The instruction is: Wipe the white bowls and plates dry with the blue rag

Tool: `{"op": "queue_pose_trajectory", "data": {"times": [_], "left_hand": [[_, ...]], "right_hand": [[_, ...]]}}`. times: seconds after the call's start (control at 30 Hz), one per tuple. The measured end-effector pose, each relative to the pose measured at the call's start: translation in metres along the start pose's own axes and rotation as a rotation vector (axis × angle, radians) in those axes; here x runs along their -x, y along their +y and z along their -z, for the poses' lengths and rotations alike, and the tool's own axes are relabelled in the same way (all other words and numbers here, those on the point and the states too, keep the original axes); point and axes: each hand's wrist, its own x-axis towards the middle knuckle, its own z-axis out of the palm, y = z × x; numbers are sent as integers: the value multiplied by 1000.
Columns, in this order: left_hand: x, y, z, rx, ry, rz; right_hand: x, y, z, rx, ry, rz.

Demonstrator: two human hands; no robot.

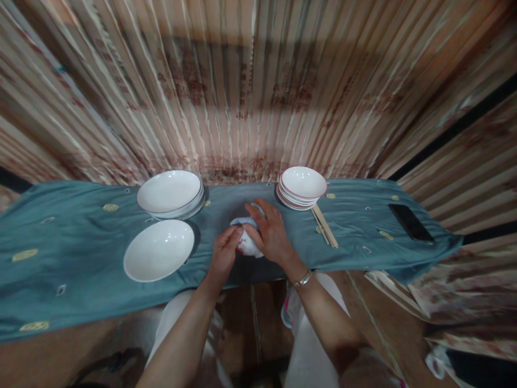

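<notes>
Over the near middle of the table, both hands meet at a small white and light-blue cloth (249, 243) with a reddish print. My left hand (224, 250) pinches the cloth's left side between thumb and fingers. My right hand (270, 231) grips it from the right, thumb on the near side and fingers curved over the far side. Whether anything lies inside the cloth is hidden. Left of the hands sits a single white bowl (159, 252), slightly tilted. Behind that bowl is a stack of wide, dark-rimmed white dishes (169, 191).
Small red-rimmed bowls (302, 183) stand stacked at the back right, with wooden chopsticks (324, 226) beside them. A black phone (411, 222) lies near the right end. A teal patterned cloth (81, 237) covers the table; a pleated curtain (226, 97) hangs right behind it.
</notes>
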Motion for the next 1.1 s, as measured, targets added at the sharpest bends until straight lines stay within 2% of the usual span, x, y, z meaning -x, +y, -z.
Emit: {"op": "queue_pose_trajectory", "data": {"times": [0.2,0.4,0.6,0.73,0.83,1.0,1.1], "left_hand": [[-1,3,-4,81,58,28],[-3,5,-3,171,106,70],[-7,6,-2,213,140,72],[-10,3,1,246,167,56],[-11,0,2,256,171,50],[-13,-5,3,324,151,19],[-14,-7,6,322,184,17]], "right_hand": [[-4,22,-4,-224,12,-64],[0,40,-21,-450,100,-243],[8,46,-28,-523,184,-380],[12,44,-25,-528,149,-401],[15,38,-21,-430,112,-311],[22,13,-17,-197,44,-35],[26,-4,-19,-84,6,108]]}}
